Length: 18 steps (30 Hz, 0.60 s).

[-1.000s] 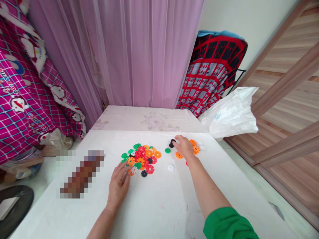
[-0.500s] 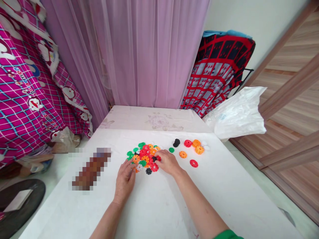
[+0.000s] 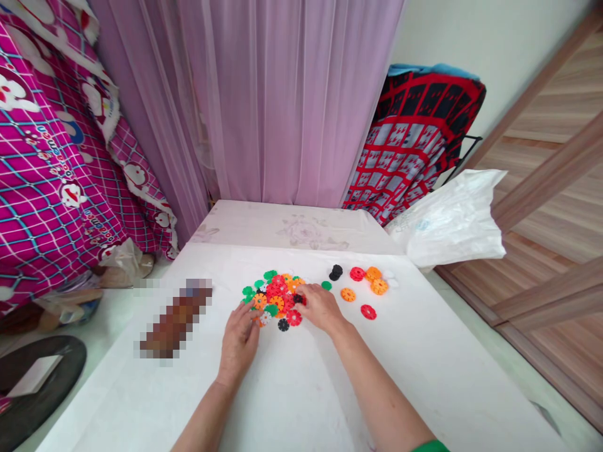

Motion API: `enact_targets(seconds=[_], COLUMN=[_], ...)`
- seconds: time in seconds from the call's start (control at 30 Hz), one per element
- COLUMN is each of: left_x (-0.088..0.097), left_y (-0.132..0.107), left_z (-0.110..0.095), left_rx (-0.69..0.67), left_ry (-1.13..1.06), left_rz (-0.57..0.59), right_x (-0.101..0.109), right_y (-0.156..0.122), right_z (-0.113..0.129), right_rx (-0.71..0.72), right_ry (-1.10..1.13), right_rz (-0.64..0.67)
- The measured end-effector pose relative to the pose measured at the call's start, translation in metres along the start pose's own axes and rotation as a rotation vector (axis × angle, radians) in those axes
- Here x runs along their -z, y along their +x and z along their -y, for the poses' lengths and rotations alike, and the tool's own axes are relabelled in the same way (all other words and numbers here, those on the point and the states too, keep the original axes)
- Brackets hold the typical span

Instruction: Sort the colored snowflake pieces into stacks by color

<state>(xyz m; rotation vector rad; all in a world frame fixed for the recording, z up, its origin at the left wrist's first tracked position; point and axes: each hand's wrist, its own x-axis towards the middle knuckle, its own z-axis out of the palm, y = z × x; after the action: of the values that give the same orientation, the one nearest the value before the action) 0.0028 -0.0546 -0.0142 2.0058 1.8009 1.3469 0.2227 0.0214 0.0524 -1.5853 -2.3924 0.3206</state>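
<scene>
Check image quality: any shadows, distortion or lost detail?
Head view: fairly even light, faint shadow beside the right forearm; head view: the wooden door leans, likely lens stretch; head view: white discs nearly vanish against the white table, and a pixelated patch hides something.

I'm standing in what looks like a room of a home: lilac curtains (image 3: 301, 100) are hanging behind a white-covered table (image 3: 292, 402), cartoon-print fabric (image 3: 42, 188) in bright pink is draping down on the left, and wood-grained panels (image 3: 556, 201) are lining the right.
</scene>
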Motion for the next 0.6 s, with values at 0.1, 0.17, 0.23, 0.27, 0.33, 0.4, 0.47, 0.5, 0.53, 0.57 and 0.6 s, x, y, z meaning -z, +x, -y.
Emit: enact_targets(seconds=[0.1,0.17,0.23,0.27,0.33,0.4,0.47,0.5,0.53,0.57,0.6], left_x=[-0.001,-0.001,-0.001,0.000,0.000,-0.001,-0.001,-0.001,-0.001,-0.001,-0.001], left_y=[-0.001,-0.002,-0.001,-0.001,-0.001,-0.001,-0.001,-0.001,-0.001,-0.001,-0.001], left_z=[0.002,0.003,0.003,0.003,0.003,0.003,0.004,0.004,0.004,0.004,0.004], left_rx=[0.012,0.016,0.015,0.011,0.001,-0.004,-0.003,-0.001,-0.001,-0.001,-0.003], left_ry=[-0.003,-0.006,-0.010,-0.011,-0.013,-0.012,-0.010,-0.008,-0.006,-0.005,-0.006], left_rz=[0.018,0.022,0.023,0.022,0.021,0.021,0.016,0.015,0.014,0.013,0.012], right_x=[0.014,0.023,0.031,0.035,0.040,0.043,0.044,0.044,0.044,0.043,0.042], right_y=[-0.002,-0.002,0.002,0.005,0.012,0.018,0.024,0.026,0.027,0.028,0.029], right_z=[-0.022,-0.044,-0.066,-0.077,-0.093,-0.102,-0.105,-0.106,-0.106,-0.107,-0.108], right_rx=[-0.070,-0.148,-0.255,-0.298,-0.351,-0.376,-0.387,-0.389,-0.387,-0.381,-0.374], right_ry=[0.019,0.047,0.067,0.067,0.055,0.033,0.010,0.001,-0.005,-0.009,-0.011], right_rz=[-0.084,-0.184,-0.305,-0.347,-0.374,-0.349,-0.314,-0.300,-0.291,-0.286,-0.287])
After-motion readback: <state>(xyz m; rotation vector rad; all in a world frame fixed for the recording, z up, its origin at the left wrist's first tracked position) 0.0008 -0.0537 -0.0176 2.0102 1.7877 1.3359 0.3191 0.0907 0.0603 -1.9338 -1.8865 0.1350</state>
